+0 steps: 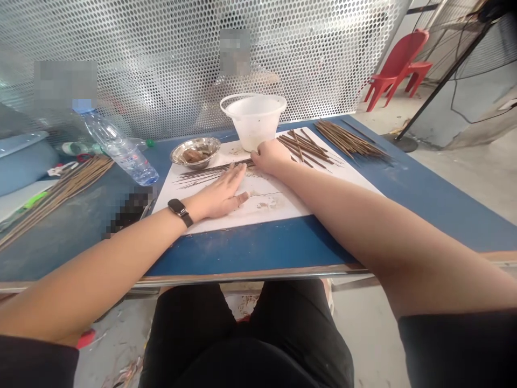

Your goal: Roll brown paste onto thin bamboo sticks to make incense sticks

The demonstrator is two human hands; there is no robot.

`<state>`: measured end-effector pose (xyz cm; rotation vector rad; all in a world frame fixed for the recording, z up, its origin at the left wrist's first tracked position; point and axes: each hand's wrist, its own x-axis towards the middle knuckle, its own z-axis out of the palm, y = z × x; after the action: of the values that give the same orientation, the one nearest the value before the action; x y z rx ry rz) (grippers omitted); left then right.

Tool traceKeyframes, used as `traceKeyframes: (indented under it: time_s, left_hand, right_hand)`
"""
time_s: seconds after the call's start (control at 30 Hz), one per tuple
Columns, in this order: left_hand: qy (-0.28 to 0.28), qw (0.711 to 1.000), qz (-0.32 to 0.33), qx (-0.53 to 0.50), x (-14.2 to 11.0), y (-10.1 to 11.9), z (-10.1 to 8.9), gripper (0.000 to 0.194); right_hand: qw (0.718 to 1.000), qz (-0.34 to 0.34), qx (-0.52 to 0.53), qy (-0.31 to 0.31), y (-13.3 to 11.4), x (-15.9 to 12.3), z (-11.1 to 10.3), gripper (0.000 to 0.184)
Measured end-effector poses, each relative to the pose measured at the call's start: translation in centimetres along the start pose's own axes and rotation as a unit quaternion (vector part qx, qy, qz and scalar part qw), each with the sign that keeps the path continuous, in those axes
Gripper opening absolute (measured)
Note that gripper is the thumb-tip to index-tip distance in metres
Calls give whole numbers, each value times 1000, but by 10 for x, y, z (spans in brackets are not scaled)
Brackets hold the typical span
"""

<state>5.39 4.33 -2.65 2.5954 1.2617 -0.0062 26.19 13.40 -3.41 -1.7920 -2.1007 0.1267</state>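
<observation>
My left hand (224, 194) lies flat on a white sheet of paper (262, 214), fingers stretched, fingertips by a row of thin dark sticks (202, 175). At the right end of that row my right hand (272, 156) is closed, its curled fingers around the stick ends; the grip is partly hidden. One single thin stick (269, 193) lies across the paper near my left thumb. Behind my hands stand a steel bowl (180, 156) with brown lumps in it and a white plastic bucket (258, 121). Brown coated sticks (309, 148) lie loosely to the right of my right hand.
Another pile of brown sticks (347, 141) lies on the blue table (250, 250) at right. To the left are a tilted water bottle (121, 148), long brown sticks (60, 194) and a blue basin (24, 161). A perforated metal screen (161, 64) closes off the back.
</observation>
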Motion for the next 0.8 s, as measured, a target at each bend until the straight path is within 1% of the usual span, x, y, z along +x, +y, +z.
traceKeyframes:
  time_s: [0.1,0.27,0.33,0.4,0.5,0.57,0.63,0.7,0.8]
  left_hand:
    - [-8,1000,2,11,1,2,-1,109]
    - [-18,999,35,8,-25,15,6,109]
    - [-16,999,43,7,-30,18,9,109]
    - [-5,999,38,8,-25,16,10,107]
    - [14,1000,20,11,-8,11,9,104]
    - [18,1000,4,18,4,7,7,106]
    - [19,999,-6,26,10,6,5,110]
    - [23,999,-3,26,7,8,4,111]
    - [17,1000,19,11,-10,15,6,112]
  right_hand:
    - [1000,2,-2,-2,0,0,0,40]
    - [1000,2,1,-1,-2,1,4,37]
    - [1000,-4,1,-1,-4,1,5,36]
    - [1000,-11,1,-1,-5,1,5,35]
    - [1000,-9,-1,-5,-6,0,3,35]
    - [1000,-3,-2,-7,-5,-1,2,36]
    - [1000,0,-2,-5,-5,-2,2,37]
    - [1000,-2,-1,-2,-5,-3,2,36]
    - [1000,-9,0,-2,-6,-3,2,36]
